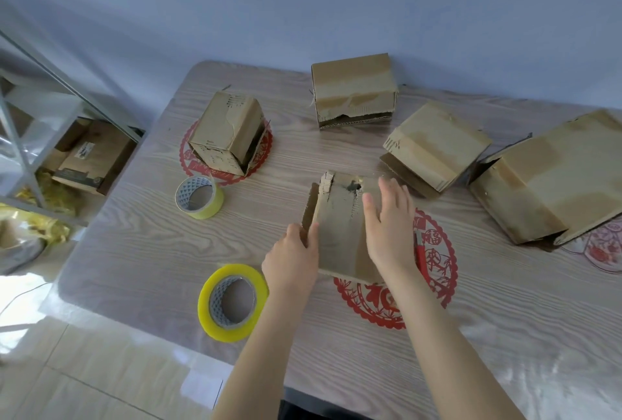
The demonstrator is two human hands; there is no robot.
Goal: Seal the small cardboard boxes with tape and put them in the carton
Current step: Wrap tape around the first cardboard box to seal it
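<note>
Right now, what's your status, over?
Left hand grips small box by its flap; right hand flat against it. Unsealed. Tape roll beside left hand; nothing blocking.

Held box (pixel 340 231): on the desk (pixel 471 335), top edge torn.
Left hand (pixel 291 263): grips the box's left flap.
Right hand (pixel 390 234): fingers (pixel 392 194) straight, flat against the box's right side.
Tape: near roll (pixel 210 318) and far roll (pixel 208 211), yellow, left of the box.
Carton (pixel 552 177): far right.

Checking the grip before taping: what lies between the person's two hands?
The small cardboard box, seen in the head view. The left hand grips its left flap; the right hand lies open against its right side.
</note>
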